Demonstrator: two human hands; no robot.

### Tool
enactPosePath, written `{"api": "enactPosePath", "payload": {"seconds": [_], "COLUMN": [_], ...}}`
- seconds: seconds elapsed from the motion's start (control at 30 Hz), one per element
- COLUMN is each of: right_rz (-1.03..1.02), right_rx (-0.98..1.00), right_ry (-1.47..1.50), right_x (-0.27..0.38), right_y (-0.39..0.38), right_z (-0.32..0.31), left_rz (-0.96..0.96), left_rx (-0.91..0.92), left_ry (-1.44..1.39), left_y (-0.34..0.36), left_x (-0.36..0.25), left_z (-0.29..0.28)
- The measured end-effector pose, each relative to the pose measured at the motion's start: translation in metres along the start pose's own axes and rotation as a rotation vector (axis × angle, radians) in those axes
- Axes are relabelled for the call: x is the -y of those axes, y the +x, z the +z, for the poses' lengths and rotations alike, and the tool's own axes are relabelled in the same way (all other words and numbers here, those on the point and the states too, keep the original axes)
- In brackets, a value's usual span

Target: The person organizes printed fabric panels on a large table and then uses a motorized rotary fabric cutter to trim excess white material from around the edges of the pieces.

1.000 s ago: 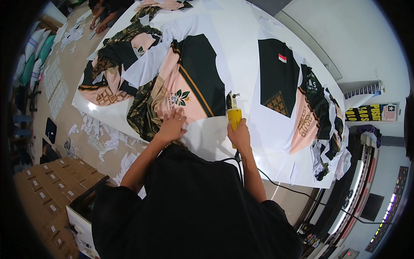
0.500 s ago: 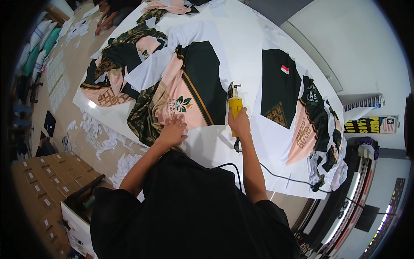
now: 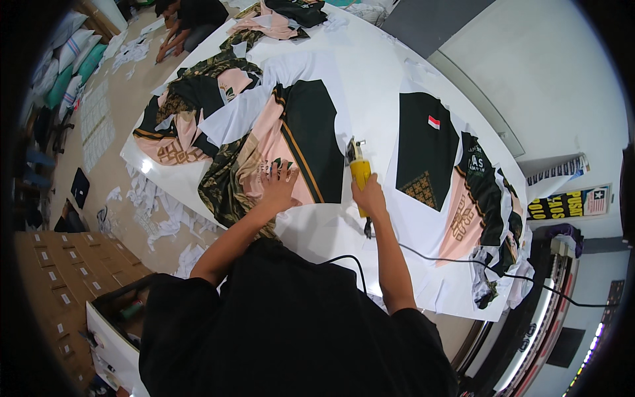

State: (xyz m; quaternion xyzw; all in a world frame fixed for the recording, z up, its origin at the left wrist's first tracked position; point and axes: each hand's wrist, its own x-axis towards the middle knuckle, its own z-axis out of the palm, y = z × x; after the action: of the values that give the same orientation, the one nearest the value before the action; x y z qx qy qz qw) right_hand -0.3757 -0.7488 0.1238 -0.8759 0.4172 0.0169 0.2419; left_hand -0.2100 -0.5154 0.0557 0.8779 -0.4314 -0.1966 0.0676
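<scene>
My left hand [image 3: 279,190] lies with spread fingers on a pink, dark green and camouflage printed fabric piece [image 3: 309,143], over its leaf emblem. My right hand [image 3: 367,194] grips a yellow electric cutter [image 3: 359,169], its metal head beside the right edge of the dark green panel on white backing. A black cord [image 3: 443,260] runs from near the cutter across the right side of the white table [image 3: 334,231]. Another dark green piece [image 3: 423,142] with a red and white patch lies to the right of the cutter.
Heaped fabric pieces [image 3: 178,112] cover the table's left part, more [image 3: 493,205] its right edge. A co-worker [image 3: 192,26] crouches on the floor at upper left, near scraps and sacks [image 3: 73,46]. Stacked cartons [image 3: 56,278] stand at lower left; long rolls [image 3: 529,331] at lower right.
The view has shifted, so the table appears lower. My left hand and my right hand with the cutter have moved farther forward along the fabric. The co-worker shows more fully.
</scene>
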Motion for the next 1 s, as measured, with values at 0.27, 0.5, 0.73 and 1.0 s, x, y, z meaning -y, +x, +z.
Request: {"api": "enactPosePath", "payload": {"seconds": [0.27, 0.5, 0.73, 1.0], "right_rz": [-0.008, 0.004, -0.001, -0.041], "right_rx": [0.029, 0.033, 0.007, -0.014], "right_ry": [0.043, 0.049, 0.056, 0.029], "right_x": [-0.028, -0.019, -0.004, 0.006], "right_y": [-0.110, -0.138, -0.099, -0.046], "right_z": [0.008, 0.015, 0.014, 0.015], "left_rz": [0.062, 0.067, 0.066, 0.048], "left_rx": [0.000, 0.029, 0.057, 0.075], "left_ry": [-0.035, -0.049, -0.037, -0.039], "left_y": [-0.044, -0.049, -0.053, -0.052], "left_x": [0.025, 0.024, 0.026, 0.024], "left_z": [0.012, 0.010, 0.005, 0.002]}}
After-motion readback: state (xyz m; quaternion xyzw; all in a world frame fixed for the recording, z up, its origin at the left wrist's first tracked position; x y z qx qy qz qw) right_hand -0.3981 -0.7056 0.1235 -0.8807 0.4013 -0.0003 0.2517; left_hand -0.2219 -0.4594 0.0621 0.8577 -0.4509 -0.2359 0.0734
